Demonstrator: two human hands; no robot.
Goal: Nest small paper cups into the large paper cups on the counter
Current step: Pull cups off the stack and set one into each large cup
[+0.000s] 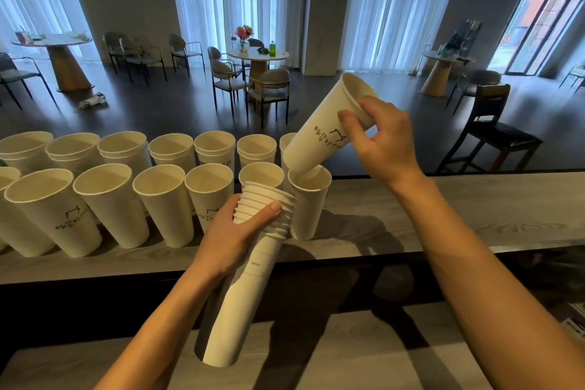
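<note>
One small-cup stack (pixel 269 210), gripped in the left hand (pixel 228 234), is supply. At one o'clock the right hand (pixel 386 142) pinches a tilted cup (pixel 316 139) for nesting.

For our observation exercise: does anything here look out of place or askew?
Crumpled litter lies on the dark floor near the left round table. The printed cup in the right hand is tilted, but held, not fallen.

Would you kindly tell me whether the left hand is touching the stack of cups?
Touching: the head view shows the left hand curled round the stack of cups near its rims.
</note>
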